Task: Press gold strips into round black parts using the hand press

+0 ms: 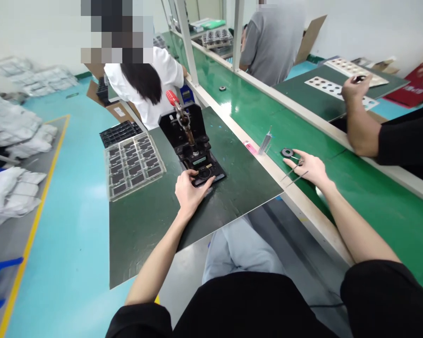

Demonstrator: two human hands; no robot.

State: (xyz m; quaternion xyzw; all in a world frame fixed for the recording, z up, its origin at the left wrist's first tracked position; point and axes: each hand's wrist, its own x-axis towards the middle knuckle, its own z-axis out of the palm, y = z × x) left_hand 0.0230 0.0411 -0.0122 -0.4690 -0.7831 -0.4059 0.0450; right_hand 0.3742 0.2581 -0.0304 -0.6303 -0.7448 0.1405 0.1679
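Observation:
My left hand (192,190) rests at the front of a black clamp fixture (197,157) with a red handle, thumb and fingers apart around its round seat; whether they grip a part there is too small to tell. Over the green conveyor (239,96), my right hand (312,169) pinches a round black part (287,152) at its rim between thumb and forefinger. Thin metal tweezers (296,176) also lie in that hand, pointing down toward the white rail. The fixture stands on a dark green board (239,188).
A clear tray (136,164) of black parts lies left of the fixture, with a black tray (121,133) behind. A bundle of thin rods (265,142) stands by the white rail (303,199). Another round part (222,88) lies on the conveyor. Other people work behind and at right.

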